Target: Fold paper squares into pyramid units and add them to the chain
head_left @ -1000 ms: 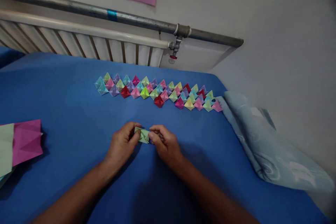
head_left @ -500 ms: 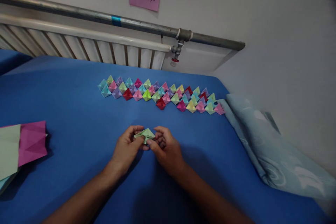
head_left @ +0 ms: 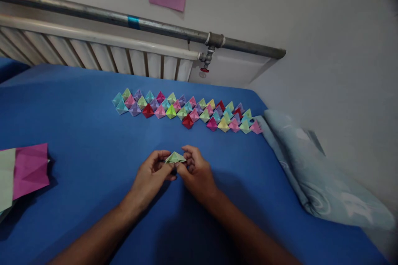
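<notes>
Between my two hands is a small pale green folded paper piece [head_left: 175,157], its pointed top facing away from me. My left hand [head_left: 153,169] grips its left side, the thumb along the near edge. On the right, my right hand [head_left: 196,172] pinches the near edge with the thumb, its other fingers curled close behind the right corner. Both thumbs nearly meet below the paper, and its underside is hidden. Beyond my hands, several rows of folded paper pieces [head_left: 171,112] in many colours lie on the blue surface [head_left: 102,140].
Creased paper sheets, magenta [head_left: 31,169] and pale green [head_left: 5,180], lie at the left edge. A folded light blue cloth [head_left: 329,186] lies at the right. Along the back wall run a radiator [head_left: 105,56] and a metal pipe [head_left: 174,28] with a red-handled valve [head_left: 204,70].
My fingers have shifted on the green paper; it has turned slightly, and its lower part is now tucked behind my thumbs. The whole view has shifted slightly.
</notes>
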`<state>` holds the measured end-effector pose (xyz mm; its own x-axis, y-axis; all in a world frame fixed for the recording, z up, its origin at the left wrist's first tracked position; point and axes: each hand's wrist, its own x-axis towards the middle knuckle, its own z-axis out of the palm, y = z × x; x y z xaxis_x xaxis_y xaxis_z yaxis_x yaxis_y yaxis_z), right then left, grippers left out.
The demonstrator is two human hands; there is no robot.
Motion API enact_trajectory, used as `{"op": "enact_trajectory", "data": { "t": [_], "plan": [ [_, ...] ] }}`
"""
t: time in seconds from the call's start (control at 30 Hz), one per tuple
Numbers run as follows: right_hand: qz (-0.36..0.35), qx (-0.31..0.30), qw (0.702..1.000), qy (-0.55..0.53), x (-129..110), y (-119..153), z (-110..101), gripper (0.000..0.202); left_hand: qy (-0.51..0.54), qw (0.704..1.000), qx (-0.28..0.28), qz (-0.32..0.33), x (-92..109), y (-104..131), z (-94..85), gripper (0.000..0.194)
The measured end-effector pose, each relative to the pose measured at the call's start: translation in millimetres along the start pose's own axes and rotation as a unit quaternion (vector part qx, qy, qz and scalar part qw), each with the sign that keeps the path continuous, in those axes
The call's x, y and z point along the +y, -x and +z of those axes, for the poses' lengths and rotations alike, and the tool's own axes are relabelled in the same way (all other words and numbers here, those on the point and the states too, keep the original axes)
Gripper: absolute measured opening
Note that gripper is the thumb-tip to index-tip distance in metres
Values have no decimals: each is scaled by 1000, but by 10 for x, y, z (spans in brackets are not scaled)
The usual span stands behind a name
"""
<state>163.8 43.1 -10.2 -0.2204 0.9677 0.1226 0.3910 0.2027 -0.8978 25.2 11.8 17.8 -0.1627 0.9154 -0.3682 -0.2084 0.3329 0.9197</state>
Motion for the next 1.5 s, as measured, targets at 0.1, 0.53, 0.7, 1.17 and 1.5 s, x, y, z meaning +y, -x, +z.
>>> {"op": "enact_trajectory", "data": {
  "t": [0.1,0.53,0.7,1.17,1.5],
  "plan": [
    [-5,-7,1000,5,10,-9,-23,37,-72,994,13,78,35,-16,-80,37],
    [-115,-90,984,99,-89,33,-95,31,-355,887,-80,283,-5,-96,-267,19],
    [-108,-75,988,86,-42,26,-80,33,-375,874,-76,299,-46,-99,-272,18],
    [-105,-84,973,187,-67,-13,-73,19,-397,867,-21,301,-134,-66,-192,16],
    [-103,-107,970,195,-95,18,-30,16,-393,866,-18,309,-142,-76,-181,19]
  ]
}}
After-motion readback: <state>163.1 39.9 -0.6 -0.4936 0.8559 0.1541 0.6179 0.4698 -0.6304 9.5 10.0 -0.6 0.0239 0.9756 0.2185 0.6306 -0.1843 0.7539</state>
